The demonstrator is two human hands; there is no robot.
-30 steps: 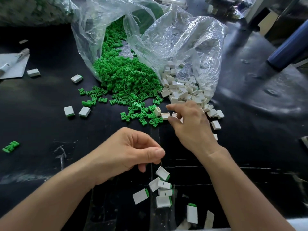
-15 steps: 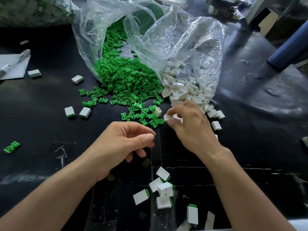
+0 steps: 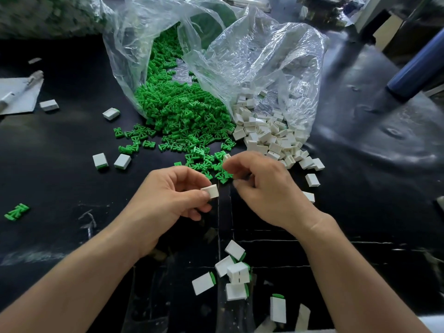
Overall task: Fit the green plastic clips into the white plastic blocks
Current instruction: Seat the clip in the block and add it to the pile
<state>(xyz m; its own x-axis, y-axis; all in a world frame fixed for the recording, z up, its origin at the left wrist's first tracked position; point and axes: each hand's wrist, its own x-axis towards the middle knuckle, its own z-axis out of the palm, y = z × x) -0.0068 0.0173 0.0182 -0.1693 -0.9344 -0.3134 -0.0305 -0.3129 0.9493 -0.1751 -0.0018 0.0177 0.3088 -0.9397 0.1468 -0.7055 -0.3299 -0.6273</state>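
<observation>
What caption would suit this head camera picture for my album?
Left hand pinches a white block while the right hand hovers over green clips spilled from a bag.

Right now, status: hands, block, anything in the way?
Left hand pinches white block, no green showing. Right hand curled at green clip pile edge, contents unclear. Nothing between hands.

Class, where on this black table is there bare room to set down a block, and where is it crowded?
Bare: the table between the two left blocks and the stray green clips; also right of the white block pile. Crowded: the bag mouths and the finished blocks near the edge.
</observation>
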